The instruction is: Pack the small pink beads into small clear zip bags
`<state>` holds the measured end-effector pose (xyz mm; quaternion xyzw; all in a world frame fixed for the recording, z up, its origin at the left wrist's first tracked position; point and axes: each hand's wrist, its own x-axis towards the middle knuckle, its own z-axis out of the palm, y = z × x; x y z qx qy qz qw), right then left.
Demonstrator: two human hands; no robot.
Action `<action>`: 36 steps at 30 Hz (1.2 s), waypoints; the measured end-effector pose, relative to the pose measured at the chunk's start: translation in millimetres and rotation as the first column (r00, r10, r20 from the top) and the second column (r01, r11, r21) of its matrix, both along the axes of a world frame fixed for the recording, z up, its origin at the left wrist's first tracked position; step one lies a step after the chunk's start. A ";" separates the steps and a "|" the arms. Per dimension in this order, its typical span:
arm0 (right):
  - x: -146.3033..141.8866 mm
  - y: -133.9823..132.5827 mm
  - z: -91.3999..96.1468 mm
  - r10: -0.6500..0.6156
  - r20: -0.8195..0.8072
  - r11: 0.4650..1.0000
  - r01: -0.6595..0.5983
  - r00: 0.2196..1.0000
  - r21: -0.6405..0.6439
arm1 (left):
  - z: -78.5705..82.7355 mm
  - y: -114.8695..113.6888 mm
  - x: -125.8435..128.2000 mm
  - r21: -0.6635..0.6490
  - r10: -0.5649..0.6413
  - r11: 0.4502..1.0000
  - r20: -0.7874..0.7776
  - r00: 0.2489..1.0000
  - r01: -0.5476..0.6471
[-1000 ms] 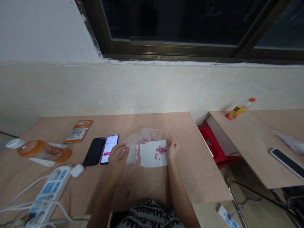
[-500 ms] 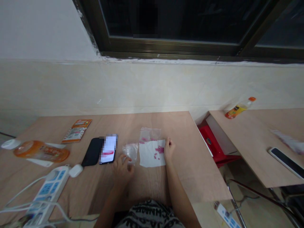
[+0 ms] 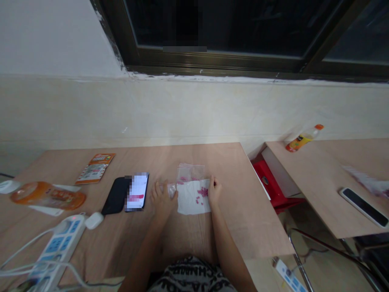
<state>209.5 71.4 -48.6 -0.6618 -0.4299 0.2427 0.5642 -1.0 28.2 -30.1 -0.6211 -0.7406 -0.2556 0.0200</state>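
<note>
My left hand (image 3: 163, 199) lies over a small clear plastic bag (image 3: 172, 190), its fingers stretched and the thumb apart, covering most of the bag. Close to its right is a white sheet (image 3: 189, 202), which looks like paper or tissue, with a cluster of small pink beads (image 3: 203, 192) and a few loose ones on it. At the sheet's right edge rests my right hand (image 3: 214, 191) with curled fingers; whatever they may hold is hidden. Behind the sheet, another clear bag (image 3: 194, 170) has pink beads near its lower edge.
Left of my hands are a lit phone (image 3: 137, 192), a dark phone-like slab (image 3: 117, 195), an orange packet (image 3: 95, 168), a lying orange bottle (image 3: 48, 195) and a power strip (image 3: 60, 247) with cables. A second table (image 3: 328, 174) at right bears a bottle (image 3: 304, 138).
My left hand has moved forward and slightly right, onto the small clear bag, and its fingers have stretched out. My right hand stays beside the white sheet.
</note>
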 end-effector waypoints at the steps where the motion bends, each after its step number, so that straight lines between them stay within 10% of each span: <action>1: 0.0 0.2 -0.1 0.002 0.011 1.000 -0.002 1.000 -0.012 | -1.9 1.0 -0.6 0.002 0.000 1.000 0.005 1.000 0.000; 14: 1.5 1.2 -4.7 -0.069 -0.017 0.997 0.070 0.997 0.021 | -20.9 7.5 -0.4 -0.239 -0.024 0.971 -0.136 0.990 -0.009; 24: 2.7 3.0 -10.0 -0.126 -0.037 0.991 0.127 0.991 0.036 | 0.5 8.5 4.6 -0.081 -0.049 0.996 -0.072 0.996 0.043; 36: 4.0 5.3 -10.0 -0.107 0.059 0.992 0.102 0.993 0.074 | 12.5 23.4 39.7 -0.269 -0.474 0.857 -0.078 0.877 0.439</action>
